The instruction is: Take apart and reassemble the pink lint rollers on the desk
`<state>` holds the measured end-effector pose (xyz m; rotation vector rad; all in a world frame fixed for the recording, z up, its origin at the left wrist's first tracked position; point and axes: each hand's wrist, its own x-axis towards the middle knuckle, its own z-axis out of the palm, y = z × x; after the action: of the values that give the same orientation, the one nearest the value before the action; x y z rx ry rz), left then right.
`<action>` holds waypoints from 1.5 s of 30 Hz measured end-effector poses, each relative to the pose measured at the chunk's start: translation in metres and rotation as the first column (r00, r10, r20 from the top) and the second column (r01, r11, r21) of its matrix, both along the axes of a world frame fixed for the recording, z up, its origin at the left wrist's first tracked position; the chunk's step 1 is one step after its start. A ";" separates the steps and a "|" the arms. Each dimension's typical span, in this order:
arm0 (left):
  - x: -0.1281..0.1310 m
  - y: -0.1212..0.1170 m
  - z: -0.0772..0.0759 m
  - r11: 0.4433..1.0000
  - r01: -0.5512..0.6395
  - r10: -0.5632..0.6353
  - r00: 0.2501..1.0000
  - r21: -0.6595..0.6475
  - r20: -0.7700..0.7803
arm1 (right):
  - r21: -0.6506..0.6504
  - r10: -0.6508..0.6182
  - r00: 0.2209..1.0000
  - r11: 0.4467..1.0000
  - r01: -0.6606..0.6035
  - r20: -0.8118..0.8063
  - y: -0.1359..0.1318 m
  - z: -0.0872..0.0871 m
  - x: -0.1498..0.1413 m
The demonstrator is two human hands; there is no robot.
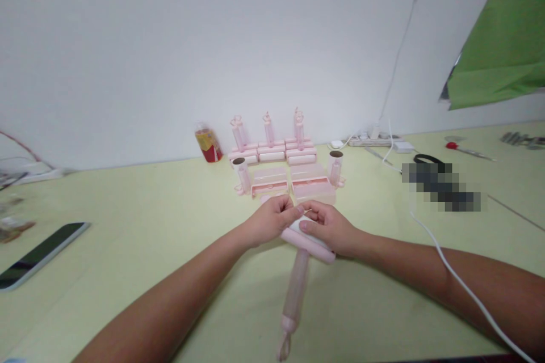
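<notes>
Both my hands meet over a pink lint roller [298,283] lying on the pale green table [149,227], its handle pointing toward me. My right hand [327,228] is closed around the roller's head. My left hand [269,220] is closed too, its fingers pinching at the white roll on the head's far end. Just beyond my hands stand two open pink cases [269,182] and two upright rolls [242,174]. Behind them, a row of three assembled pink lint rollers [269,147] stands by the wall.
A red and yellow bottle [208,144] stands by the wall. A dark phone [40,252] lies at the left. A white cable [460,281] crosses my right forearm. A power strip [374,139], scissors with red handles [466,149] and a green cloth [502,45] are at the right.
</notes>
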<state>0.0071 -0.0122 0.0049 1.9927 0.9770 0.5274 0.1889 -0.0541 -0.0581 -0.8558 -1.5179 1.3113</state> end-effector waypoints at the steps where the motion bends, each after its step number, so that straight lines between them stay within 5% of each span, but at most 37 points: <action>1: -0.001 -0.003 -0.002 0.999 -0.033 0.033 0.999 -0.008 0.000 | 0.010 0.006 1.000 1.000 -0.006 0.008 -0.001 0.000 0.000; 6: -0.005 -0.017 -0.008 0.983 -0.179 0.179 0.984 -0.037 0.019 | 0.109 0.042 0.995 0.993 -0.052 0.096 -0.004 0.008 -0.002; 11: -0.010 -0.026 -0.014 0.962 -0.266 0.268 0.962 -0.059 0.043 | 0.203 -0.060 0.970 0.979 0.011 0.236 -0.011 0.016 -0.003; 22: -0.025 -0.030 -0.021 0.964 -0.177 0.201 0.974 -0.198 0.107 | 0.257 -0.164 0.924 0.963 0.074 0.345 -0.023 0.029 -0.009; 33: -0.020 -0.038 -0.019 0.961 -0.150 0.172 0.982 -0.231 0.080 | 0.217 -0.202 0.918 0.967 0.132 0.342 -0.019 0.021 -0.007; 45: -0.034 -0.028 -0.021 0.976 -0.189 0.202 0.970 0.106 -0.135 | 0.268 -0.179 0.931 0.959 0.093 0.317 -0.001 0.012 0.008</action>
<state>-0.0269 -0.0401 -0.0166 2.0512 1.2695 0.5493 0.1973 -0.0550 -0.0458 -1.0397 -1.8096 0.8760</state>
